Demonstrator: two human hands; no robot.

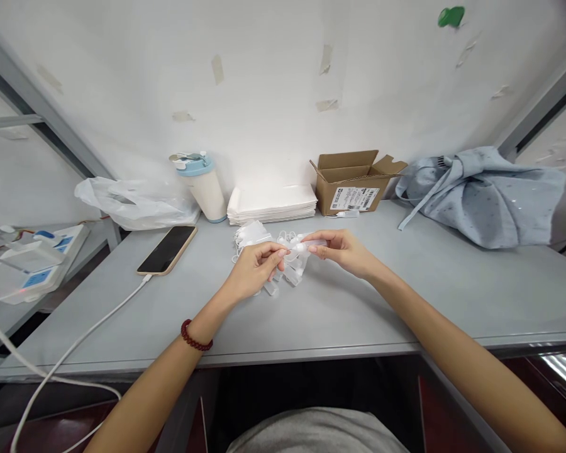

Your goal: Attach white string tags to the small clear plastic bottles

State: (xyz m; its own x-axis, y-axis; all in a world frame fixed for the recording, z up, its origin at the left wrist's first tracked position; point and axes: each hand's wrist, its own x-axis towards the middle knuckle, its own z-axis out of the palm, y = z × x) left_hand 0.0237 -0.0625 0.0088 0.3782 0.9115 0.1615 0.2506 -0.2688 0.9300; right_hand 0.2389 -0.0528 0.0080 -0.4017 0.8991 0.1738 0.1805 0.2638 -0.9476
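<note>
In front of me, my right hand [339,250] pinches a small clear plastic tube with a white end [317,243] between thumb and fingers. The tube lies nearly level and points left. My left hand [256,269] is closed in a pinch right at the tube's white end; what its fingertips grip is too small to make out. Beneath both hands lies a loose pile of similar clear tubes [292,274], some with thin white loops. White pieces with thin loops [253,234] lie just behind my left hand, partly overlapping the pile.
Behind the pile stand a stack of white envelopes [273,204] and an open cardboard box [353,182], with a single tube [348,214] before it. Leftward are a tumbler [205,189], a plastic bag [139,202] and a charging phone [167,250]. A blue cloth bag [490,195] lies right.
</note>
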